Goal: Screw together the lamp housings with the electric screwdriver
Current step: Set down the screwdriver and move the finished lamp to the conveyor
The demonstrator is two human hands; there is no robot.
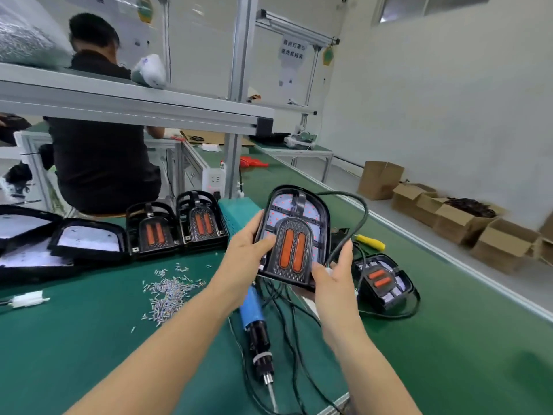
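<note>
Above the green bench I hold a black lamp housing (294, 235) with two orange lenses, tilted up toward me. My left hand (245, 250) grips its left edge, thumb on the front. My right hand (332, 274) grips its lower right corner, where a black cable (356, 217) loops out. The blue-and-black electric screwdriver (257, 330) lies on the mat below the housing, tip toward me, untouched. A pile of small silver screws (167, 292) lies to the left. Another housing (384, 283) rests flat at the right.
Two more housings (176, 226) stand side by side at the back left, beside black covers with white inserts (86, 238). A yellow-handled tool (371, 242) lies at the right. A white connector (30, 299) sits far left. A seated person (101, 145) works behind. Cardboard boxes (449, 217) line the floor.
</note>
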